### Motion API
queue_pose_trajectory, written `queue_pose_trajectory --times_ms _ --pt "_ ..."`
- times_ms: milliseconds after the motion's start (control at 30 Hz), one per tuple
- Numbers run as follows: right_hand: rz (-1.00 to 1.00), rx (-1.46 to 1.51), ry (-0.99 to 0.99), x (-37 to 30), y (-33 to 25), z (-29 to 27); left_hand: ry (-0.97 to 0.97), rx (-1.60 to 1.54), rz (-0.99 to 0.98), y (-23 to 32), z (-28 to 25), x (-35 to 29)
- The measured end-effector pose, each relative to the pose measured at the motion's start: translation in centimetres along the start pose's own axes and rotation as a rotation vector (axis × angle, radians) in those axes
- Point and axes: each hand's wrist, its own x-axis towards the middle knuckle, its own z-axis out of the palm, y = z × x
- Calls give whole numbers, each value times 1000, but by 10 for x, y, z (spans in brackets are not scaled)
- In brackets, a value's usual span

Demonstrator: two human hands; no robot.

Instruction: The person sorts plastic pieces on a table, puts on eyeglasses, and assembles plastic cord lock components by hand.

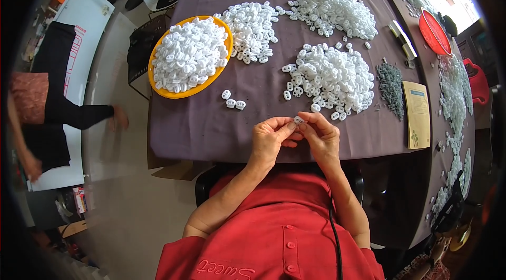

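Observation:
Both hands meet at the table's near edge around one small white oval plastic cord lock (pixel 298 120) with two holes. My left hand (pixel 270 138) pinches it from the left between thumb and fingertips. From the other side my right hand (pixel 322 135) grips it too, with the thumb and index finger closed on it. Fingertips cover part of the piece. Just beyond the hands lies a loose heap of similar white pieces (pixel 334 77). A few single pieces (pixel 231 103) sit apart, to the left of my hands.
An orange plate (pixel 230 42) piled with white pieces stands at the left. Two more white heaps (pixel 250 29) (pixel 334 10) lie farther back. Rightward are a grey heap of small parts (pixel 390 87), a tan booklet (pixel 417 116) and a red basket (pixel 435 33). A person (pixel 47 100) walks at far left.

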Motion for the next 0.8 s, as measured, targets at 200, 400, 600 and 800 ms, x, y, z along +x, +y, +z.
queue_pose_trajectory --times_ms 200,400,600,800 --pt "-173 -264 -26 2 -10 -2 40 -160 -64 -1 5 2" --pt "-383 -478 -45 4 -16 -8 -44 -67 -67 -1 6 1" --pt "-403 -499 -85 3 -18 -8 -22 139 90 -4 8 6" --pt "-361 -599 48 0 -11 7 3 144 167 -12 9 5"
